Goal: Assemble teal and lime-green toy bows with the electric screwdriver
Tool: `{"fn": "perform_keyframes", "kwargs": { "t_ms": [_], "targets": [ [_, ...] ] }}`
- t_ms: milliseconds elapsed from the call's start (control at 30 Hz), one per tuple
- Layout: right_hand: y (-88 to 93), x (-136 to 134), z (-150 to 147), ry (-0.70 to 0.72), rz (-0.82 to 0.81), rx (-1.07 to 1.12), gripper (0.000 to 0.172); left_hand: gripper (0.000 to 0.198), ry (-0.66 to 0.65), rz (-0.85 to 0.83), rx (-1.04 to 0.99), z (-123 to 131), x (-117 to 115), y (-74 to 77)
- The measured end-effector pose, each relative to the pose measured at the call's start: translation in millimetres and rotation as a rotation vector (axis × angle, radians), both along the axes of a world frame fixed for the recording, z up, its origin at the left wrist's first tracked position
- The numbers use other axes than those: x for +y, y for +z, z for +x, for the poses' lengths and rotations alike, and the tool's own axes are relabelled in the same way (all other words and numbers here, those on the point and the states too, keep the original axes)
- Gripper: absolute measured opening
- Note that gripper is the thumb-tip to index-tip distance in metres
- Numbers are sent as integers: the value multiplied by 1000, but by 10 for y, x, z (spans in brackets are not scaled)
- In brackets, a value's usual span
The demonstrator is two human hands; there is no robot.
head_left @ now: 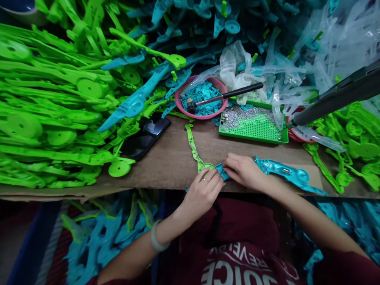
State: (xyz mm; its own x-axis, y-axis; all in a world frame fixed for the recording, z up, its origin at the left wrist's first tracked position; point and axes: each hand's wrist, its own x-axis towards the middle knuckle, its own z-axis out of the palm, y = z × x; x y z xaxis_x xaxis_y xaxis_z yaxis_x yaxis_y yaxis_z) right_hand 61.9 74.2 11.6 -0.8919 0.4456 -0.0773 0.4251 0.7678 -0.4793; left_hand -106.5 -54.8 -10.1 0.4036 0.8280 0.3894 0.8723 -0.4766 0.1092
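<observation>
My left hand (204, 190) pinches the round end of a thin green plastic piece (193, 147) that lies on the brown table (172, 162). My right hand (244, 171) presses down on a teal plastic piece (285, 174) that stretches off to the right. The two pieces meet between my fingertips near the table's front edge. A small teal part (221, 171) shows between the hands.
Green plastic pieces (50, 114) are heaped at left, teal ones (192, 23) at the back. A pink bowl (202, 115) of teal bits holds a small hammer (225, 96). A green tray (252, 128) of small metal parts, a black phone (147, 136) and clear bags (246, 71) lie nearby.
</observation>
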Motion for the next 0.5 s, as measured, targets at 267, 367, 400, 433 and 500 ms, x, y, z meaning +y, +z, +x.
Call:
{"fn": "perform_keyframes", "kwargs": {
  "t_ms": [267,367,400,433,500],
  "targets": [
    [1,35,44,83,102,4,21,23,-7,3,21,7,9,53],
    [-15,55,77,132,173,26,23,23,42,-14,14,55,1,47],
    [-24,57,81,139,191,37,24,23,64,-14,15,76,-3,42],
    [-32,56,83,147,204,49,25,22,84,-8,18,96,-8,35],
    [-36,47,85,162,219,61,26,21,111,8,19,127,-18,21]
  ]
}}
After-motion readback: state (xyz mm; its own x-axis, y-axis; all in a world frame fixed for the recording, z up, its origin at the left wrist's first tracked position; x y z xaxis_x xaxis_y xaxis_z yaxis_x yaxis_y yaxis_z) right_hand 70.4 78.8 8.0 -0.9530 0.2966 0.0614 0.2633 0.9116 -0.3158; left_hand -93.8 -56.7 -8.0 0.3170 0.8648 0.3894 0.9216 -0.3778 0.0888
